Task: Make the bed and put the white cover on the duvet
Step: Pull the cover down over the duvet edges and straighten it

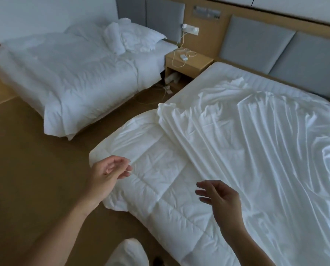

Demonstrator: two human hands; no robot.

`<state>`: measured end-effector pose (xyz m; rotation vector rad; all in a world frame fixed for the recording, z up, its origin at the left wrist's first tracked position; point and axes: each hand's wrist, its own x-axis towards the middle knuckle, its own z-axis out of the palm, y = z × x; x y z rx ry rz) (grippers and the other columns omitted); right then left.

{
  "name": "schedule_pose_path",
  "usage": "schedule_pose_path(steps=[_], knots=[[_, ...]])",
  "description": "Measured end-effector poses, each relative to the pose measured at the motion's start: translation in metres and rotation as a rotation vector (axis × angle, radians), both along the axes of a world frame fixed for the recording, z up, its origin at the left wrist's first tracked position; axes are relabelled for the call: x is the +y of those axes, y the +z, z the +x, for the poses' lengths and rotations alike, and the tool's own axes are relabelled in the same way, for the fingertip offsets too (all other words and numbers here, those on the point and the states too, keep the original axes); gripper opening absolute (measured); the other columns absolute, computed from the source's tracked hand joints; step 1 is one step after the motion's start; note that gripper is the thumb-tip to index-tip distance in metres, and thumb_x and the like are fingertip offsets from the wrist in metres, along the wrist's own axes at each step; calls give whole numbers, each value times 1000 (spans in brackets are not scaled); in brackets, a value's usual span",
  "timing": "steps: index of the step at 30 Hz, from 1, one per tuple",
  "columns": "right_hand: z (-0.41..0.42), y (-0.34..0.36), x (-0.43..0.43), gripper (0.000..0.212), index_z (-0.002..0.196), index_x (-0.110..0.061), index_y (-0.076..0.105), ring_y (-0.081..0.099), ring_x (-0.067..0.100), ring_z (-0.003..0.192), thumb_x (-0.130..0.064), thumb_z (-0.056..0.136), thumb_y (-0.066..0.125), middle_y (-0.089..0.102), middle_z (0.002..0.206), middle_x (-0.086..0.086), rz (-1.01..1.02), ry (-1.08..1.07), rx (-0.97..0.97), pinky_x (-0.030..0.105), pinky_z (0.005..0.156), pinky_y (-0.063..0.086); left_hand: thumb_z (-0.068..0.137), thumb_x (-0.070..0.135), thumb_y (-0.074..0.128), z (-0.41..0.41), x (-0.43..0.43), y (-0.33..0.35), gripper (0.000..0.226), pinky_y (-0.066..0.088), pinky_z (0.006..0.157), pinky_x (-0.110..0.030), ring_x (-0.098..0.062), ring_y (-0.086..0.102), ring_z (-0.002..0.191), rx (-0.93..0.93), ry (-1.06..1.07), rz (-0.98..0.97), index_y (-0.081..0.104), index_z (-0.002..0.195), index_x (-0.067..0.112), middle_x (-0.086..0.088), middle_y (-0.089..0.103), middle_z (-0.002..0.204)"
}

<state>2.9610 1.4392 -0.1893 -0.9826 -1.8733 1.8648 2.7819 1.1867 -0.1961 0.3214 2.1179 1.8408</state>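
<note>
At the near left corner of the bed (208, 77), both hands hover over the bedding and hold nothing. The left hand (110, 169), fingers loosely curled, hangs above a corner of the quilted duvet (160, 169), which spills past the bed's edge toward the floor (26, 160). The right hand (219, 194), fingers relaxed and spread, is over the duvet, just beside the near edge of the white cover (256, 150).

The cover lies rumpled on top of the duvet and spreads away from the hands toward the grey headboard (256, 45). Its edge runs diagonally from the right hand to a corner at the bed's left side. The right hand is nearer the cover and seems better placed to take it.

Beyond are a nightstand (194, 64) with a cable (174, 60) and a second bed (74, 77) with pillows (141, 39).
</note>
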Motion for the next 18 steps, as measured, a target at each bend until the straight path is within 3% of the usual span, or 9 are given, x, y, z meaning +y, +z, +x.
schedule_pose_path(steps=[6, 9, 13, 18], knots=[[-83, 11, -68, 15, 88, -6, 77, 75, 23, 83, -11, 95, 65, 77, 88, 6, 28, -12, 8, 42, 80, 59, 88, 21, 68, -69, -73, -14, 17, 62, 76, -29, -31, 73, 85, -6, -75, 0, 75, 94, 7, -13, 75, 88], [-145, 7, -101, 14, 90, -5, 76, 75, 24, 84, -10, 96, 64, 77, 89, 6, 39, -87, 39, 43, 81, 60, 87, 38, 78, -138, -109, -15, 23, 63, 75, -31, -28, 74, 82, 24, -97, 23, 77, 90, 15, -12, 75, 87], [-224, 1, -156, 14, 95, -4, 74, 75, 25, 86, -11, 97, 62, 78, 93, 6, 1, -201, 75, 43, 81, 59, 91, 13, 69, -226, -153, -13, 13, 61, 71, -24, -28, 73, 81, 48, -70, -12, 73, 97, 2, -9, 76, 84], [-309, -4, -219, 12, 95, -10, 75, 75, 23, 88, -15, 98, 64, 78, 94, 4, -14, -204, 39, 47, 85, 60, 90, 16, 67, -311, -207, 3, 16, 60, 71, -22, -21, 74, 79, 83, -162, -48, 74, 99, 5, -7, 76, 87]])
